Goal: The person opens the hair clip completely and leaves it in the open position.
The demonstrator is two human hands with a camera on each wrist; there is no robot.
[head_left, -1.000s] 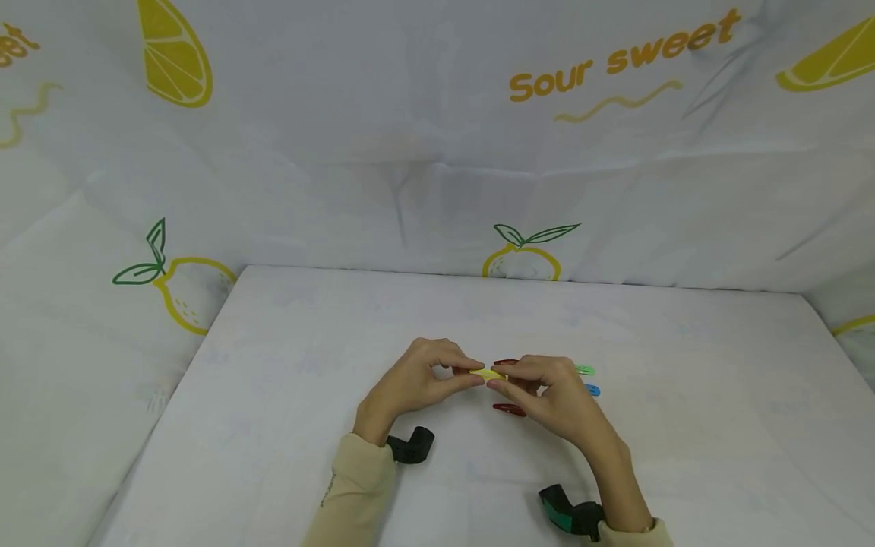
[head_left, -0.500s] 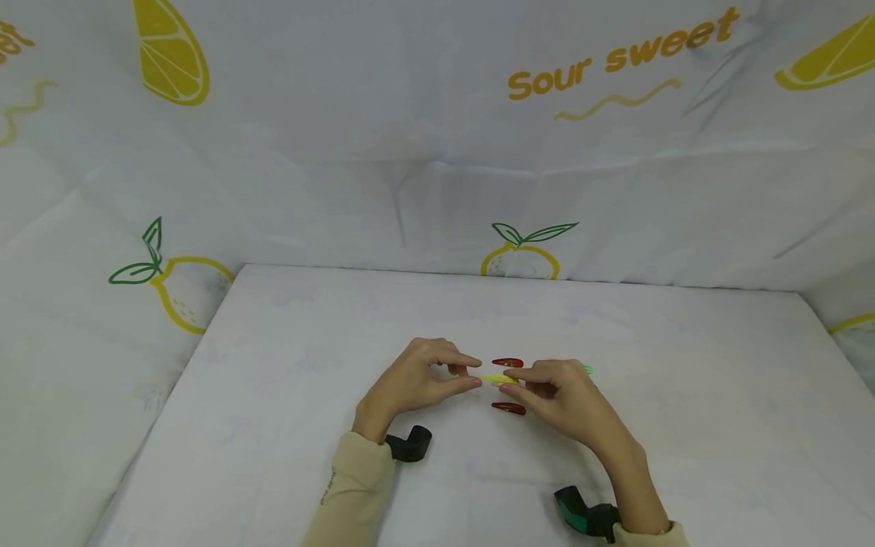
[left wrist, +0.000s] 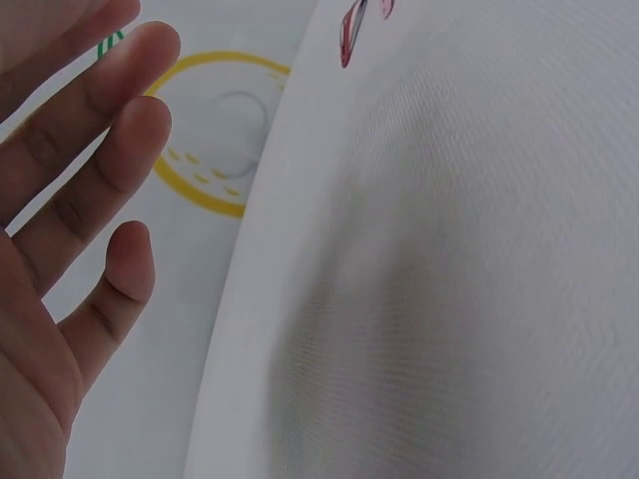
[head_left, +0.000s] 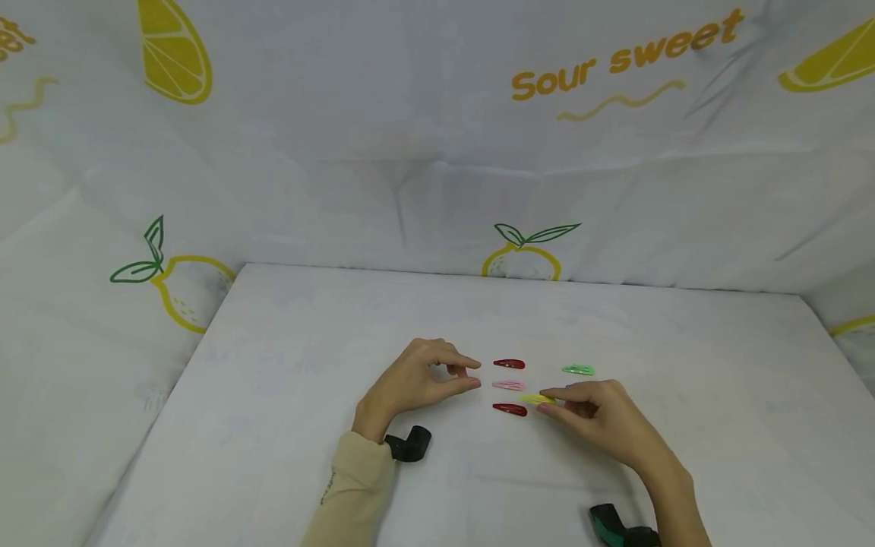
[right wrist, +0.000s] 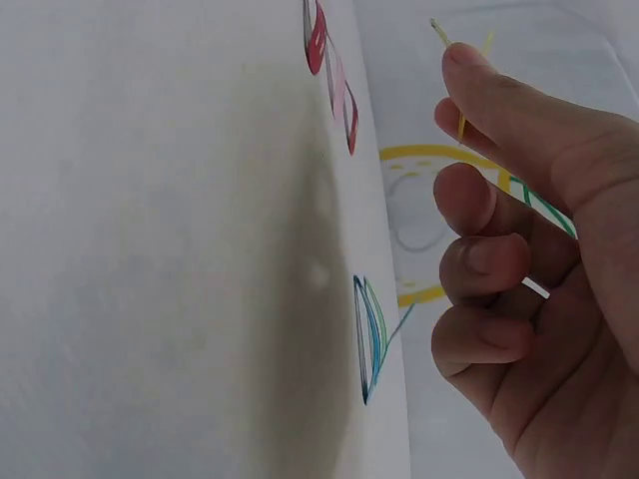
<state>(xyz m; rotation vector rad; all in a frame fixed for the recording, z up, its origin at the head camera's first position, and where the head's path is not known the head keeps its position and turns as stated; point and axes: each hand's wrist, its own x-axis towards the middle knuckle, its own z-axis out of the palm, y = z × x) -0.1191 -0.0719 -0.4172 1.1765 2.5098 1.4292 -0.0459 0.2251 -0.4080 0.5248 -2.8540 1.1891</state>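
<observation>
Hand [right wrist: 529, 239] — yellow clip [right wrist: 440, 33] pinched, red clips [right wrist: 318, 52]

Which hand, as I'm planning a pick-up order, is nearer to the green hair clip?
Right. The right hand, pinching the yellow clip, is on the near side of the green hair clip. The left hand is farther away, to that clip's left, past the pink clip.

Table [head_left: 307, 342]: stretched white before you.
Backdrop [head_left: 342, 152]: creased white cloth rose beyond its far edge.
Lettering [head_left: 620, 61]: orange "Sour sweet" faced you.
Lemon slice [head_left: 176, 53]: yellow, printed upper left.
</observation>
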